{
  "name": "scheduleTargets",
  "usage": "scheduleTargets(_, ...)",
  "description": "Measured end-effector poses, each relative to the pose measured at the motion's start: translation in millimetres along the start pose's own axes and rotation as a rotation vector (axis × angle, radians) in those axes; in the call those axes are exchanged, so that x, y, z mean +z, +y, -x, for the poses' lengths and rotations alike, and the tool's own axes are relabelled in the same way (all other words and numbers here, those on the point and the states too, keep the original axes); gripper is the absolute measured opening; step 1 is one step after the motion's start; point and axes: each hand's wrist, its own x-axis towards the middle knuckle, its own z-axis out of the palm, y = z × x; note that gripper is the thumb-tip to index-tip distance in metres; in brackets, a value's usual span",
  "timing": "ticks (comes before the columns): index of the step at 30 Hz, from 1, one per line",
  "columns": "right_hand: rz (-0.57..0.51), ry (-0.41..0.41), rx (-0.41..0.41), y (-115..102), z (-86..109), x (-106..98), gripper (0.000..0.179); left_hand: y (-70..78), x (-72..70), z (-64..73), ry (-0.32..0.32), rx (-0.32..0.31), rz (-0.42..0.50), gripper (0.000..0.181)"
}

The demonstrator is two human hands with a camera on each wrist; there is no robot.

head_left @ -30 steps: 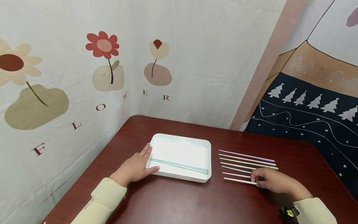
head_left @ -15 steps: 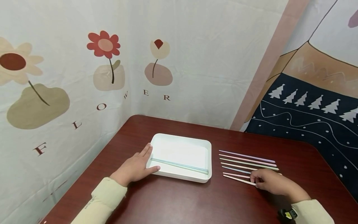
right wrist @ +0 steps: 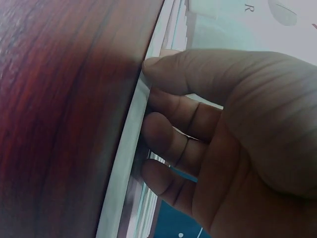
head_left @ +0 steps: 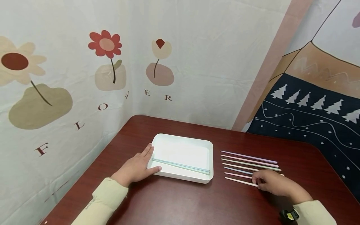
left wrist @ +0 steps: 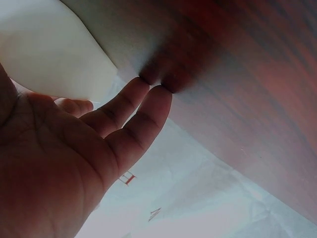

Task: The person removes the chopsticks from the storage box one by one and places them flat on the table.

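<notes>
My left hand [head_left: 135, 167] rests at the left side of a white tray [head_left: 180, 178], fingers straight along its rim and thumb over the front edge. Two chopsticks, one blue [head_left: 182, 165] and one green, lie side by side inside it. To the right, my right hand [head_left: 272, 182] pinches the nearest cream chopstick [head_left: 240, 181] of a row; its right part is hidden under the hand. In the right wrist view the thumb presses on that chopstick [right wrist: 121, 163], with the other fingers curled behind it. The left wrist view shows two fingertips [left wrist: 157, 99] beyond the tray wall.
Several pastel chopsticks lie roughly parallel on the dark red table [head_left: 180, 203], among them a purple one [head_left: 248, 157], a green one [head_left: 247, 163] and a pink one [head_left: 237, 175]. Fabric with printed flowers [head_left: 107, 44] hangs behind the table.
The cream chopstick's left end has swung away towards the pink one and come slightly back, so it lies more slanted. The right hand has shifted very little; the left hand stays on the tray.
</notes>
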Motion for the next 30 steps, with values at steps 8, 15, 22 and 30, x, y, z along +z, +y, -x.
scheduleTargets(8, -0.053, -0.018, 0.027, -2, -1.2, -1, 0.011, -1.8, 1.2, -2.3, 0.002, 0.0, 0.001, 0.103)
scheduleTargets(15, -0.009, 0.037, -0.035, -9, -10.6, -7, 0.009, -2.2, 2.2, -2.2, 0.002, -0.003, -0.008, 0.102)
scheduleTargets(22, 0.068, 0.089, -0.046, -25, -30.5, -16, 0.007, -1.3, 1.6, -2.8, 0.002, -0.005, -0.01, 0.102)
scheduleTargets(30, 0.139, 0.125, -0.12, -50, -71.0, -24, 0.006, -1.0, 2.4, -3.2, 0.001, -0.008, -0.008, 0.102)
